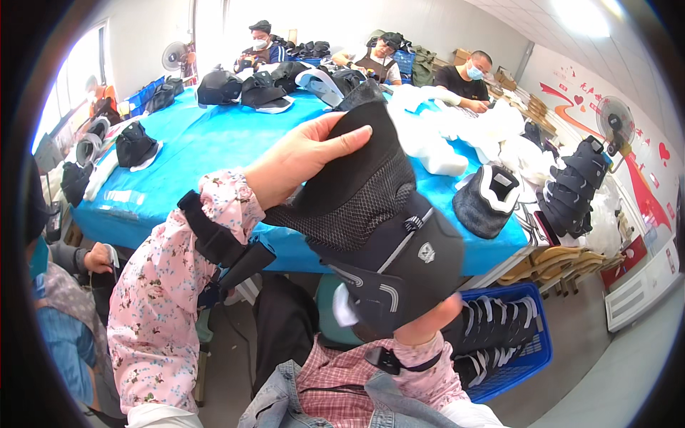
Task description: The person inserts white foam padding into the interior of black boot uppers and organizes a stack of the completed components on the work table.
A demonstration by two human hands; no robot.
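A black winter hat (428,250) with a shield-shaped badge, a mesh panel and curved grey stripes is held up before my chest. My left hand (303,160) pinches its upper black flap (367,132) between thumb and fingers. From below, my right hand (430,319) grips the hat's lower edge; most of its fingers are blurred or hidden behind the fabric. A bit of white material (345,307) shows at the hat's lower left. Dark straps circle both of my pink floral sleeves.
Beyond my hands spreads a blue-covered table (178,171) with black hats (267,93) and white fluffy material (457,135). A dark furry hat (487,203) sits near its right edge. Below right, a blue basket (510,381) holds black pieces. Several people work around the table.
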